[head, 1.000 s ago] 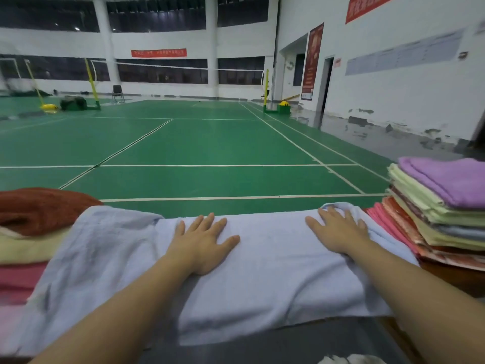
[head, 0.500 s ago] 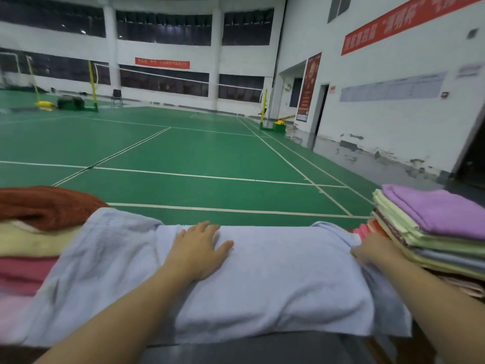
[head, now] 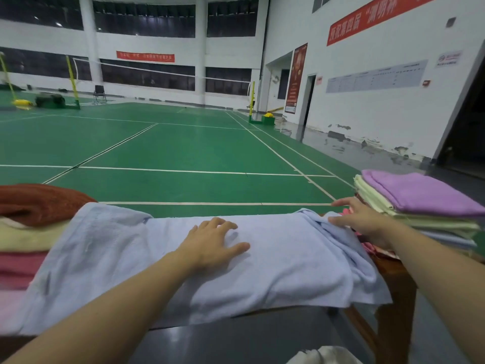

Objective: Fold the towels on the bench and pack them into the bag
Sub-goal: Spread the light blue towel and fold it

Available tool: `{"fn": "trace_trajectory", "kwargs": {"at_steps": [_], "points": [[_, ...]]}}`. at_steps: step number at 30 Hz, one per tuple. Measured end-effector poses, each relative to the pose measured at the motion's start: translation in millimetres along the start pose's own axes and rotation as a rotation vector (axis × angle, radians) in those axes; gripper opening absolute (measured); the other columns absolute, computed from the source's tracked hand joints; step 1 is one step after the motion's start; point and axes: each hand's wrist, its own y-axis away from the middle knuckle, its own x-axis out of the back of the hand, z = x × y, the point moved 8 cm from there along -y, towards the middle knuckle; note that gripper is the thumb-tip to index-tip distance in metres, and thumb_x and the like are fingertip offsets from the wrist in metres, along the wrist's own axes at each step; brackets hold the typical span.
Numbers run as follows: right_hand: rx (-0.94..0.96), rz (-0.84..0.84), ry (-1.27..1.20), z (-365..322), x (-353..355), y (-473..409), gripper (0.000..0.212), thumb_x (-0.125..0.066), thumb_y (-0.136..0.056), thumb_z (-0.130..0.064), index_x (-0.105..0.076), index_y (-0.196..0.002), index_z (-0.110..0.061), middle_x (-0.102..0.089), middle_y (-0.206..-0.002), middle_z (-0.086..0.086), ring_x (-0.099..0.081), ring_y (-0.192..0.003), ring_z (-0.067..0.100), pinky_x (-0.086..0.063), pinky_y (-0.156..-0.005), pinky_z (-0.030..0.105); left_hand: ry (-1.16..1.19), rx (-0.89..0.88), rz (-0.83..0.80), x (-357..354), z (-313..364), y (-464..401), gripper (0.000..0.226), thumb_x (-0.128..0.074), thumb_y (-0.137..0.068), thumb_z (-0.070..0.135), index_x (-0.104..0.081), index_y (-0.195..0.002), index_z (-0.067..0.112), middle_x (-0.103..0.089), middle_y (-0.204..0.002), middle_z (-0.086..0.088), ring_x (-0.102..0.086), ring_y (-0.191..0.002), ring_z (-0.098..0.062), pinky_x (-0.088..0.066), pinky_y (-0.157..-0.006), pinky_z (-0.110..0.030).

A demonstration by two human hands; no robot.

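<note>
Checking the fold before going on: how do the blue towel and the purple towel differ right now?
The blue towel lies spread wide along the bench; the purple towel is folded compact. The blue one sits alone at the middle; the purple one tops the stack on the right. The left hand presses flat on the blue one and the right hand touches its bunched right end; nothing touches the purple one. Both are plain, single-coloured cloth.
</note>
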Motion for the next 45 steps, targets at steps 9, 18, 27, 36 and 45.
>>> {"fn": "trace_trajectory", "kwargs": {"at_steps": [9, 18, 27, 36, 45], "points": [[-0.020, -0.207, -0.070, -14.1, -3.5, 10.3, 0.024, -0.069, -0.089, 0.001, -0.075, -0.112, -0.004, -0.072, -0.118, 0.011, -0.072, -0.098, 0.028, -0.061, -0.077, 0.035, -0.186, 0.037, -0.234, -36.3, 24.8, 2.6, 0.091, -0.015, -0.074, 0.097, -0.005, -0.154, 0.055, 0.004, -0.169, 0.009, 0.006, -0.156, -0.025, 0.010, -0.111, -0.075], [0.037, -0.235, -0.432, -48.1, 32.3, 26.4, 0.063, -0.072, -0.085, -0.007, -0.046, -0.142, 0.000, -0.065, -0.113, 0.021, -0.065, -0.097, 0.030, -0.061, -0.074, 0.036, -0.196, 0.017, -0.231, -65.7, 89.0, -32.8, 0.087, -0.011, -0.077, 0.094, -0.004, -0.154, 0.055, 0.007, -0.169, 0.005, 0.008, -0.155, -0.030, 0.012, -0.107, -0.078], [0.087, -0.080, -0.313, -84.9, 93.7, 44.1, 0.071, -0.067, -0.088, -0.008, -0.034, -0.150, 0.003, -0.055, -0.137, 0.021, -0.054, -0.124, 0.029, -0.037, -0.118, 0.047, 0.288, -0.081, -0.025, -63.3, 160.4, -71.1, 0.073, -0.040, -0.091, 0.076, -0.033, -0.153, 0.039, -0.030, -0.162, 0.004, -0.027, -0.149, -0.021, -0.007, -0.118, -0.066], [0.113, -0.421, -0.193, -168.6, -41.3, 43.7, 0.025, -0.074, -0.086, -0.012, -0.050, -0.085, -0.005, -0.054, -0.076, 0.007, -0.059, -0.058, 0.013, -0.054, -0.051, 0.024, 1.053, 0.270, 0.070, 29.9, 21.9, -22.9, 0.055, -0.047, -0.101, 0.055, -0.068, -0.105, 0.004, -0.075, -0.100, -0.016, -0.070, -0.073, -0.023, -0.061, -0.063, -0.037], [0.011, -0.723, -0.195, -194.1, -279.5, 80.8, 0.066, -0.056, -0.104, -0.025, -0.022, -0.157, -0.008, -0.020, -0.161, 0.025, -0.061, -0.117, 0.044, -0.062, -0.079, 0.042, 1.035, 0.670, 0.046, 44.5, -105.3, 65.1, 0.058, -0.049, -0.096, 0.065, -0.058, -0.086, 0.008, -0.051, -0.060, -0.006, -0.050, -0.036, -0.015, -0.039, -0.035, -0.021]]}}
